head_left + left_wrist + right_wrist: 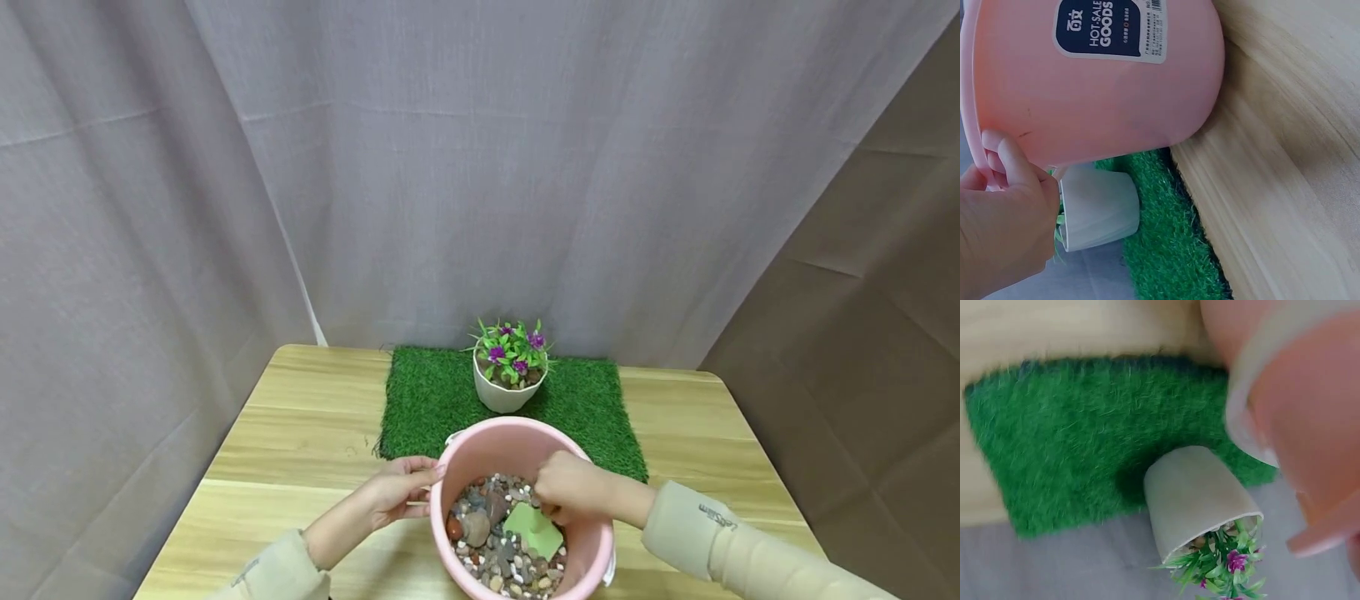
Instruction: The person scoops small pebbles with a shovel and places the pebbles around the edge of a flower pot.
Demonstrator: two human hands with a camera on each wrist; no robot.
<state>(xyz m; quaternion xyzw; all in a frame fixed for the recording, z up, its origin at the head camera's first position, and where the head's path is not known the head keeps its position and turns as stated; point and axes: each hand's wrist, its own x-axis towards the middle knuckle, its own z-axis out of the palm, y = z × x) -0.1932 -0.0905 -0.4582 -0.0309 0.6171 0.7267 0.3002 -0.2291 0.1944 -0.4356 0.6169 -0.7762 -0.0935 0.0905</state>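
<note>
A pink bucket (517, 427) stands near the table's front, with pebbles and larger stones (480, 533) inside. My left hand (401, 492) grips the rim on its left side; in the left wrist view, the left hand's fingers (1013, 159) bend at that rim. Inside the bucket on the right, my curled right hand (573, 487) holds a light green shovel with a square blade (536, 533), which lies against the stones. The shovel's handle is mostly hidden by that hand. In the right wrist view the right hand is barely seen at the edge.
Behind the bucket, a white pot (506, 398) with purple flowers (513, 350) stands on a green artificial grass mat (427, 400). Beneath is a wooden table (315, 442). Grey curtain (480, 183) hangs behind, with a brown one (862, 333) to the right.
</note>
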